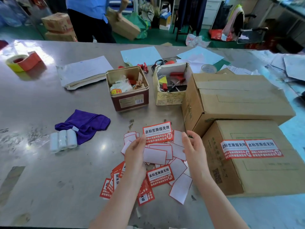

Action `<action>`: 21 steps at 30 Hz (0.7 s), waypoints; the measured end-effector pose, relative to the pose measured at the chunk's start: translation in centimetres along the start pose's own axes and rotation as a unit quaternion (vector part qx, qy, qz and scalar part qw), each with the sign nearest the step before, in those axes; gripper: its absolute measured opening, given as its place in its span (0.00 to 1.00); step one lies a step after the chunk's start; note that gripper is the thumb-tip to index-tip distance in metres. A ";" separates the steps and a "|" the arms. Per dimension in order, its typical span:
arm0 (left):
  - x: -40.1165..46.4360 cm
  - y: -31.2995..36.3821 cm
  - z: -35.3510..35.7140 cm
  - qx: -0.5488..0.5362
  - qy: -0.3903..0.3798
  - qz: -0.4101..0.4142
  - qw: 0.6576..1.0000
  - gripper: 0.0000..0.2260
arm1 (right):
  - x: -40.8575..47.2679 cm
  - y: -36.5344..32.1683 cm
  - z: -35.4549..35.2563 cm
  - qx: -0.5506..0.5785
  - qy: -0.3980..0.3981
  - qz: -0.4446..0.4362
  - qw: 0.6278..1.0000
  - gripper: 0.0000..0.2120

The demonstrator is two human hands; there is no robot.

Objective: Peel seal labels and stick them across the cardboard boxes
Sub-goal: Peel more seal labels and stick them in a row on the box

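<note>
So, left hand [134, 152] pinches seal label [158, 132] by its left edge, long axis running sideways toward right hand [193, 147], which hovers loosely curled, holding nothing, just off label's right end. Nearest cardboard box [257, 171] just right of right hand, two labels already across it. Steel table [49, 171], cluttered workroom.
</note>
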State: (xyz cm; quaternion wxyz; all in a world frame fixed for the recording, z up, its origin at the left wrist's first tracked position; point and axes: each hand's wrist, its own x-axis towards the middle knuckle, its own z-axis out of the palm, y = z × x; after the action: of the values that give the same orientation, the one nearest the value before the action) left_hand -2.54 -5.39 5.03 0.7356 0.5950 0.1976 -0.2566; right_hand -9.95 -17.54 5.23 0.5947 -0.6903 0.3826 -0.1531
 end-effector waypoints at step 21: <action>-5.6 -2.1 11.9 0.071 0.074 0.181 0.978 0.18 | 2.9 -2.9 -11.1 -0.056 0.163 -0.234 0.957 0.11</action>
State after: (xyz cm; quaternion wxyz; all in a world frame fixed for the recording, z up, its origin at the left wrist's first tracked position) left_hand -8.42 -16.58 9.27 0.7091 0.6889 0.1220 -0.0878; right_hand -14.44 -27.41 9.94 0.4316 -0.7586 0.3102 -0.3769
